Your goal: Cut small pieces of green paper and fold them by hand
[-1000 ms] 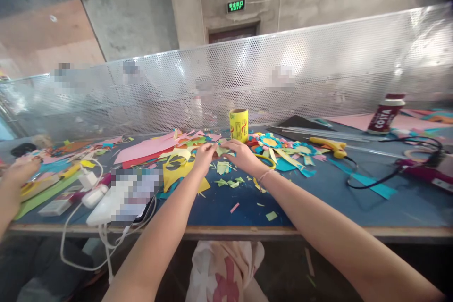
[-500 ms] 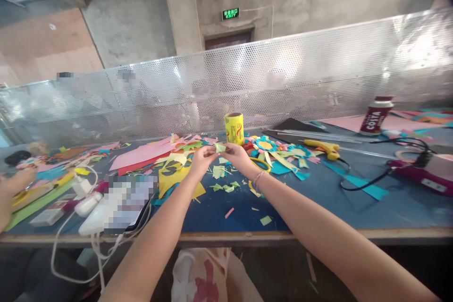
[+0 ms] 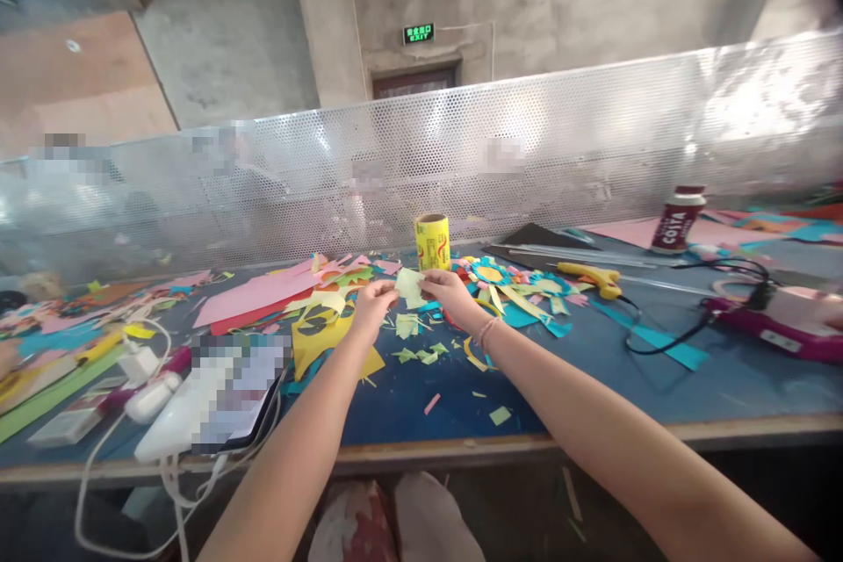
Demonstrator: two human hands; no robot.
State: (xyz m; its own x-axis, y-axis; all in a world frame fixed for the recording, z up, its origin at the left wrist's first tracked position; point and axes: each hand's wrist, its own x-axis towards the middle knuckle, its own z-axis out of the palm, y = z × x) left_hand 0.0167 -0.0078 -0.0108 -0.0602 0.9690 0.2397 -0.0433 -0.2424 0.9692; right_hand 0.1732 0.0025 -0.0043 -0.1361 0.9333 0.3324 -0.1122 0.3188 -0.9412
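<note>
A small pale green paper piece is held up between my two hands over the middle of the table, its flat face towards me. My left hand has its fingers pinched at the left edge. At the upper right edge, my right hand grips the paper between thumb and fingers. Just beneath lie more pale green paper squares and several small folded green pieces. Behind the held paper stands a yellow tape roll on its end.
Left are a phone, a white power bank and cables. Pink paper and yellow cut paper lie nearer. Right are a yellow glue gun, a dark red bottle and a purple power strip. A perforated metal screen stands behind.
The green paper, earlier seen as a small folded-looking shape between my fingers, now shows a larger flat face. My view has turned slightly right. Another person's hand at the left has mostly left view.
</note>
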